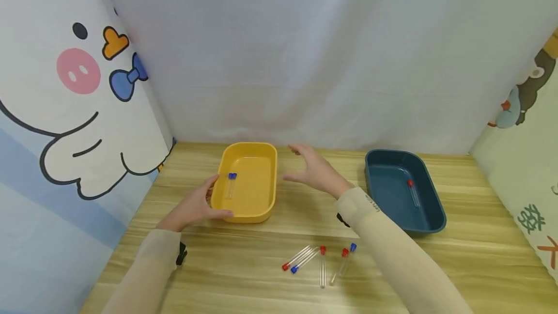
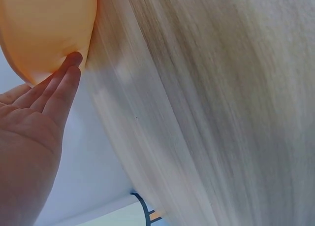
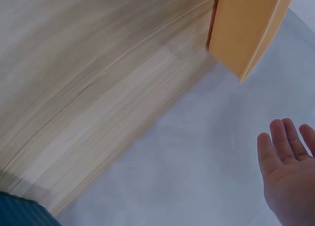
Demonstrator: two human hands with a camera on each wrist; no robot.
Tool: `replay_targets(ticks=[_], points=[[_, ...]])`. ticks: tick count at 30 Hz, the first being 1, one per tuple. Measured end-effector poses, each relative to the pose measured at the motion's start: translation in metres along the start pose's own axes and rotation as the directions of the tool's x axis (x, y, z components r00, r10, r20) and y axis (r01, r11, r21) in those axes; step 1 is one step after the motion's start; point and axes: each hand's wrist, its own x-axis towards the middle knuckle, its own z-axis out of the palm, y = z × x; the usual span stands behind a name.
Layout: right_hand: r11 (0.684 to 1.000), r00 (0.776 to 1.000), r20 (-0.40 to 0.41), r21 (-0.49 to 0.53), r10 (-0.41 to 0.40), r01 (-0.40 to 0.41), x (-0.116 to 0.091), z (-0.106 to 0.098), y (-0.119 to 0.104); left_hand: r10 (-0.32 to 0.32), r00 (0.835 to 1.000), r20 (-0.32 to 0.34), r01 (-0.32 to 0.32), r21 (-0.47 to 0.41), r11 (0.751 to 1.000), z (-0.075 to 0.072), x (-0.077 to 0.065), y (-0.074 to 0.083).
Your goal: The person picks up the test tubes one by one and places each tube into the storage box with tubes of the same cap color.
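The yellow bin (image 1: 246, 219) stands at the back, left of the middle, with two blue-capped tubes (image 1: 231, 185) lying inside it. My left hand (image 1: 197, 206) touches its near left corner, thumb by the front rim. In the left wrist view the fingers (image 2: 64, 88) lie nearly straight against the outer wall. My right hand (image 1: 317, 171) hovers to the right of this bin, apart from it, thumb and fingers spread and holding nothing. The right wrist view shows its fingers (image 3: 283, 142) extended. The left fingertips are partly hidden behind the bin in the head view.
A dark blue bin (image 1: 431, 227) stands at the right, with a red-capped tube (image 1: 413, 193) inside. On the wooden table (image 1: 226, 270) near the front lie several tubes, among them a red-capped tube (image 1: 323, 268) and a blue-capped tube (image 1: 305, 259). Behind hangs a white curtain (image 1: 279, 62).
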Motion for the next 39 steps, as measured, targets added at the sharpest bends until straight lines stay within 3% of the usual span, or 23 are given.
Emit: replay_targets(ticks=[8,18,28,39], points=[[1.0,1.0,-0.009,0.002,-0.01,0.01,-0.011,-0.006,0.004,-0.009,1.0,0.004,0.009,0.004,1.0,-0.001,0.0,0.001],[0.998,0.999,-0.037,-0.053,0.033,-0.035,-0.029,-0.013,0.008,-0.021,1.0,0.003,0.021,0.027,0.999,0.0,0.0,0.0],[0.997,0.997,-0.068,-0.068,0.026,-0.03,-0.061,-0.025,0.021,-0.011,1.0,0.021,0.01,0.042,0.999,-0.001,0.002,0.003],[0.994,0.989,-0.127,-0.065,0.073,-0.082,-0.104,-0.029,0.036,-0.014,0.999,0.033,0.013,0.039,0.999,-0.002,0.0,0.003]])
